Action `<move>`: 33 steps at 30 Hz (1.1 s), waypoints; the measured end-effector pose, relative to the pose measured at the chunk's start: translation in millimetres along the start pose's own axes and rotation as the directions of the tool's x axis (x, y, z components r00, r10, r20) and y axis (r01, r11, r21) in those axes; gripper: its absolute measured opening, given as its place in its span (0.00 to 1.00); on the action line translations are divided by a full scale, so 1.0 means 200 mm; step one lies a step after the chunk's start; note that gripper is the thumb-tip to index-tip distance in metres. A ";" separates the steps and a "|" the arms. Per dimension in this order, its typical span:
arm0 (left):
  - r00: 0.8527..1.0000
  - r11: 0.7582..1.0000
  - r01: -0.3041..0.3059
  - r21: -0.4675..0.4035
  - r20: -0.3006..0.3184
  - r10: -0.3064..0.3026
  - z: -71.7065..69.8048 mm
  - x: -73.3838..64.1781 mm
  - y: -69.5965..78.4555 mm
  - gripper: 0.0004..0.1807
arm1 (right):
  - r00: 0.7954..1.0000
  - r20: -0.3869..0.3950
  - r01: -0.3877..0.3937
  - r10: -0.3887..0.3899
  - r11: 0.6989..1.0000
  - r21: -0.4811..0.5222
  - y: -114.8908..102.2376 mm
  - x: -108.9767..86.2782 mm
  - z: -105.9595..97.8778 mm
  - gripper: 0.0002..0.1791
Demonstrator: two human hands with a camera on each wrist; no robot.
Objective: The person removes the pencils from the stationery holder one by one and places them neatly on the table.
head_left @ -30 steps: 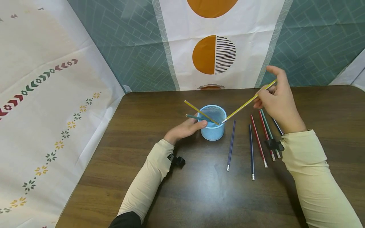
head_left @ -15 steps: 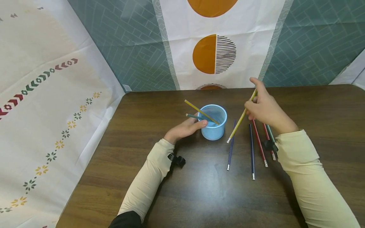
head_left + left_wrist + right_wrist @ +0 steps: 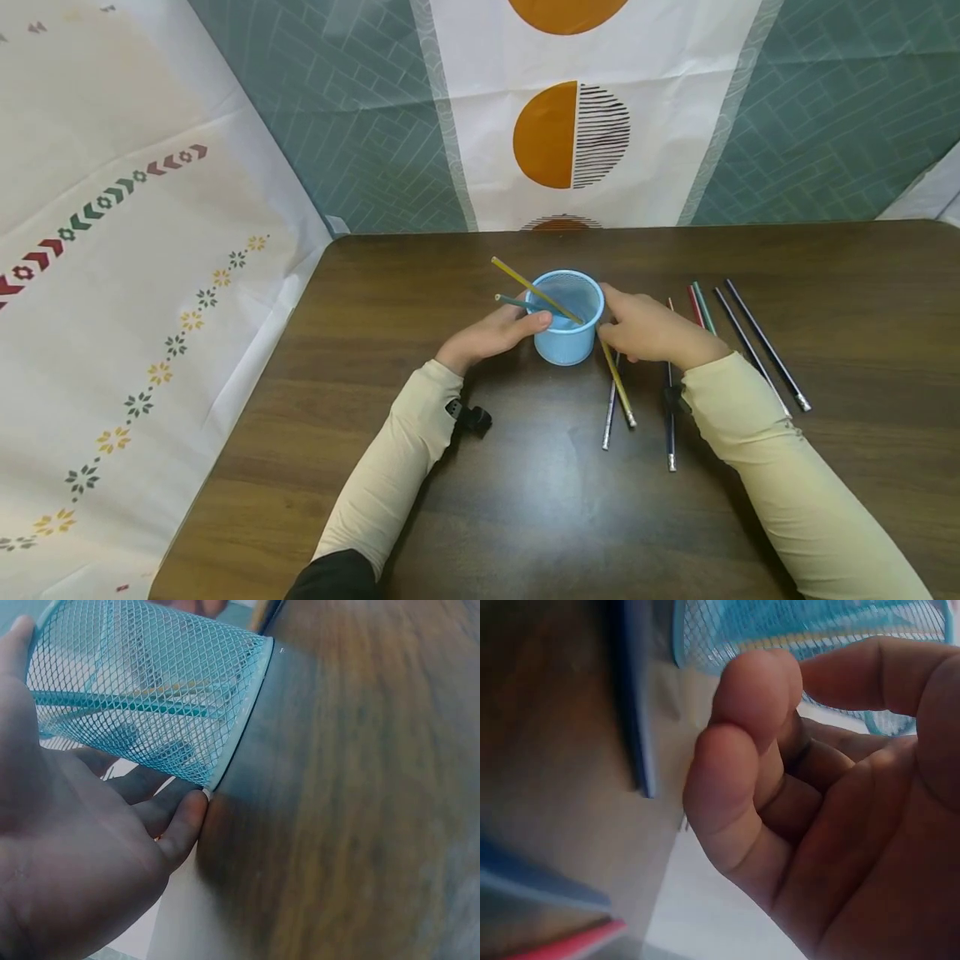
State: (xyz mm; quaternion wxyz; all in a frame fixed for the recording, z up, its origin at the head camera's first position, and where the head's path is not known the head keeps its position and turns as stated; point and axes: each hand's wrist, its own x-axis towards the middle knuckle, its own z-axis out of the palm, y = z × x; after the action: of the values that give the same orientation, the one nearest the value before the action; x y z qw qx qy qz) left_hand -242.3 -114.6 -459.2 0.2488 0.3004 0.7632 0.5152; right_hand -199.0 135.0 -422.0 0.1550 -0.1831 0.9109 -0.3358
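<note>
Blue mesh cup (image 3: 566, 347) on table (image 3: 517, 508), left hand (image 3: 491, 336) grasping it. Stowed: yellow pencil (image 3: 534, 289), teal pencil (image 3: 516, 302). Outside: second yellow pencil (image 3: 618, 386) by right hand (image 3: 651, 327), hold unclear; other pencils (image 3: 767, 344), seemingly most work left.

Indoors, possibly a home, exact kind unclear: wood-grain table (image 3: 495, 517), creased patterned cloths (image 3: 367, 142).

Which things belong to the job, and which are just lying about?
Seemingly used:
round blue mesh cup in left hand;
slim yellow pencil near right hand;
slim teal pencil, second yellow pencil inside.

Lying about, possibly for later:
slim red pencil;
slim green pencil;
slim dark pencils.
</note>
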 end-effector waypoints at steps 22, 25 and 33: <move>1.000 0.999 -0.014 0.029 -0.015 0.014 -0.01 0.01 -0.01 0.70 | 1.000 0.012 -0.025 0.027 0.993 -0.115 0.02 0.03 0.07 0.24; 1.000 0.999 -0.015 0.029 -0.015 0.015 -0.01 0.01 -0.01 0.70 | 0.999 0.017 -0.026 0.028 0.993 -0.117 0.03 0.03 0.06 0.19; 1.000 0.999 -0.006 0.032 -0.013 0.006 -0.01 0.01 0.00 0.70 | 1.000 0.004 0.009 -0.008 0.982 -0.191 0.04 0.02 0.04 0.06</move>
State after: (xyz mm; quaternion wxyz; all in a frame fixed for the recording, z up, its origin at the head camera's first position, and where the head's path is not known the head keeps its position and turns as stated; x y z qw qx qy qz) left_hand -244.4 -114.7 -458.8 0.2372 0.3032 0.7721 0.5057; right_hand -200.8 133.4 -433.7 0.1369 -0.2017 0.9378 -0.2473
